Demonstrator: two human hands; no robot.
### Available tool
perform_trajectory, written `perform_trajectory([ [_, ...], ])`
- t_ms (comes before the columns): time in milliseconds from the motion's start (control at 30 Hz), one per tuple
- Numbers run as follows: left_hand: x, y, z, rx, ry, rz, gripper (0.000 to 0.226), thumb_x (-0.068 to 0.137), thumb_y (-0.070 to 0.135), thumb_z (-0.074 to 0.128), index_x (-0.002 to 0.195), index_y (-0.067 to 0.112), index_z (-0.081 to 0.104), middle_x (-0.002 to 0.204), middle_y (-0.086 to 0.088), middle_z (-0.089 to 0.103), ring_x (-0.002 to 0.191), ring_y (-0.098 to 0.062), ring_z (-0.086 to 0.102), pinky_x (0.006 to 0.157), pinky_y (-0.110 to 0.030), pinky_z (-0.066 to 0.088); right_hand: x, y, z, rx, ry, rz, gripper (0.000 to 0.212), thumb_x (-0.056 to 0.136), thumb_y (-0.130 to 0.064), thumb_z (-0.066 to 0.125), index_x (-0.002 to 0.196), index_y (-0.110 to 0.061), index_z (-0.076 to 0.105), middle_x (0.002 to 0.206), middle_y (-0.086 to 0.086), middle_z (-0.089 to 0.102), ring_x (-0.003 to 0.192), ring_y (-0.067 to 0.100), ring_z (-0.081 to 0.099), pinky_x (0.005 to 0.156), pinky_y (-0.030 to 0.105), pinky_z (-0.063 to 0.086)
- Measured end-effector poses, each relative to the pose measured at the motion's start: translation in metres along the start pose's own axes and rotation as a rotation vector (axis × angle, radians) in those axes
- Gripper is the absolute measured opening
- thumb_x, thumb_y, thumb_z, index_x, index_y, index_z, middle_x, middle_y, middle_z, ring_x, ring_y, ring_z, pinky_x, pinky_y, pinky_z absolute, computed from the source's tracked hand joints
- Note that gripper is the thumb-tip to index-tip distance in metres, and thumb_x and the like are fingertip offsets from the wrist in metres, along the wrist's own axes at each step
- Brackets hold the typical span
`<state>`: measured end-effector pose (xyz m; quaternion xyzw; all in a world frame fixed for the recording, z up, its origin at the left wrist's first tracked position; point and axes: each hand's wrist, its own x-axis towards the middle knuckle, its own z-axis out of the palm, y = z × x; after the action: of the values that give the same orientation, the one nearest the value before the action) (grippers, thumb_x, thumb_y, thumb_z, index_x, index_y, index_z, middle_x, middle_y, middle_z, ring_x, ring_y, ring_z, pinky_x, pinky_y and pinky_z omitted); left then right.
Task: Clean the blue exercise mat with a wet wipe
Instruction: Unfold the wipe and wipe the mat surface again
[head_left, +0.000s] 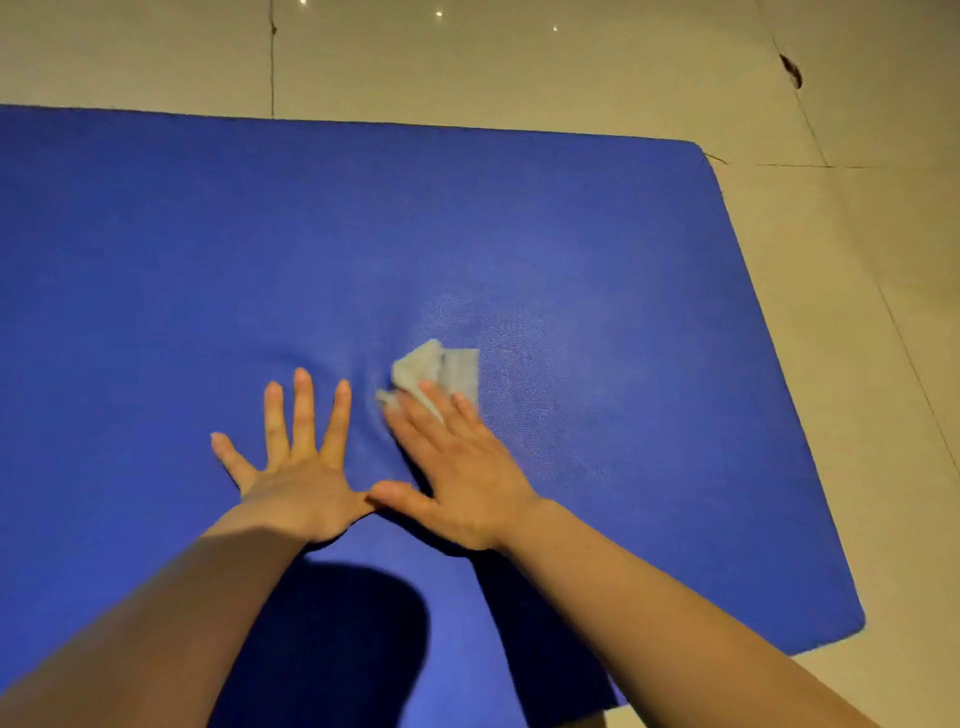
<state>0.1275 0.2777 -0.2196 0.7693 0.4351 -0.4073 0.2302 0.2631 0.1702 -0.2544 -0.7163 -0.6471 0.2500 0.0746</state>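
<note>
The blue exercise mat (208, 249) lies flat on the floor and fills most of the view. A crumpled pale wet wipe (441, 366) sits on the mat near its middle. My right hand (457, 467) lies flat over the wipe's near part, straight fingers pressing it onto the mat. My left hand (296, 462) rests palm down on the mat just left of it, fingers spread and holding nothing. A damp sheen shows on the mat beyond and to the right of the wipe.
Beige floor tiles (519, 62) surround the mat at the far side and on the right. The mat's rounded far right corner (698, 148) and near right corner (852, 618) are in view. A chip marks a tile at the upper right (792, 70).
</note>
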Motion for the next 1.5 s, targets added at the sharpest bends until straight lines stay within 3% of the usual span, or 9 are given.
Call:
perform_trajectory([
  [167,0.000,0.000,0.000,-0.003,-0.007,-0.004,0.114,0.063,0.096,0.025,0.117,0.037,-0.056,0.119,0.002,-0.069,0.115,-0.022,-0.058,0.106,-0.073,-0.009,0.020,0.040,-0.012,0.007,0.134,-0.025,0.080,0.092,-0.068,0.025,0.156,-0.020,0.021,0.164,-0.001,0.012,0.151,0.021,0.006,0.123,0.041,0.003],
  [467,0.000,-0.002,-0.003,0.017,-0.005,0.019,0.114,0.041,0.096,0.003,0.119,0.036,-0.054,0.120,0.000,-0.069,0.105,-0.022,-0.063,0.085,-0.068,-0.027,-0.016,0.172,-0.078,-0.064,0.114,0.608,0.090,0.091,-0.073,0.013,0.157,-0.014,0.002,0.165,-0.003,-0.006,0.149,0.014,-0.016,0.122,0.039,-0.004],
  [733,0.004,-0.006,0.001,0.020,-0.009,0.026,0.119,0.013,0.096,-0.027,0.112,0.039,-0.060,0.122,0.002,-0.068,0.102,-0.021,-0.069,0.064,-0.058,-0.044,0.053,0.034,-0.037,-0.017,-0.129,-0.020,0.081,0.090,-0.068,0.011,0.157,-0.023,0.003,0.164,-0.008,-0.006,0.149,0.015,-0.016,0.121,0.042,-0.009],
  [833,0.007,-0.005,0.003,0.009,0.009,0.020,0.119,0.016,0.098,-0.021,0.112,0.040,-0.060,0.121,0.003,-0.069,0.104,-0.021,-0.068,0.067,-0.058,-0.044,0.068,0.041,-0.040,0.008,-0.030,-0.145,0.069,0.096,-0.055,0.019,0.157,-0.024,0.012,0.165,-0.003,0.004,0.151,0.021,0.001,0.121,0.042,0.015],
  [933,0.009,-0.002,0.004,-0.011,0.022,0.010,0.115,0.027,0.095,-0.005,0.114,0.040,-0.057,0.118,0.004,-0.070,0.101,-0.020,-0.068,0.071,-0.059,-0.041,0.056,0.091,-0.060,0.106,0.220,0.034,0.064,0.098,-0.046,0.033,0.156,-0.023,0.018,0.164,-0.005,0.001,0.150,0.014,0.003,0.113,0.039,0.033],
  [1133,0.019,-0.001,0.014,-0.006,0.132,0.018,0.127,0.008,0.096,-0.028,0.120,0.040,-0.054,0.122,0.002,-0.068,0.098,-0.019,-0.070,0.068,-0.059,-0.044,0.011,0.184,-0.096,-0.049,0.173,0.406,0.073,0.098,-0.060,0.029,0.156,-0.019,0.011,0.163,-0.001,0.004,0.151,0.016,0.002,0.122,0.032,0.001],
  [1233,0.030,-0.012,0.027,-0.015,0.342,0.065,0.132,0.045,0.104,-0.005,0.156,0.034,0.009,0.163,-0.008,-0.009,0.141,-0.019,-0.036,0.099,-0.067,-0.011,0.016,0.192,-0.100,0.007,0.208,0.619,0.085,0.090,-0.071,0.021,0.157,-0.020,0.008,0.164,0.007,0.004,0.151,0.022,0.000,0.122,0.041,0.004],
  [1300,0.037,-0.015,0.036,-0.071,0.455,0.109,0.117,0.062,0.100,0.014,0.146,0.022,0.039,0.158,-0.012,0.022,0.150,-0.022,-0.007,0.094,-0.069,0.016,0.031,0.177,-0.096,-0.047,0.179,0.669,0.078,0.094,-0.068,0.023,0.157,-0.025,0.007,0.164,0.011,0.000,0.150,0.028,-0.003,0.121,0.045,-0.001],
  [1500,0.040,-0.015,0.046,-0.072,0.573,0.153,0.116,0.062,0.100,0.014,0.151,0.026,0.025,0.163,-0.004,0.005,0.151,-0.022,-0.004,0.082,-0.080,0.027,0.074,0.083,-0.063,-0.050,0.066,0.191,0.082,0.083,-0.071,0.010,0.155,-0.033,-0.002,0.165,0.001,-0.002,0.150,0.026,-0.010,0.117,0.047,-0.014],
])
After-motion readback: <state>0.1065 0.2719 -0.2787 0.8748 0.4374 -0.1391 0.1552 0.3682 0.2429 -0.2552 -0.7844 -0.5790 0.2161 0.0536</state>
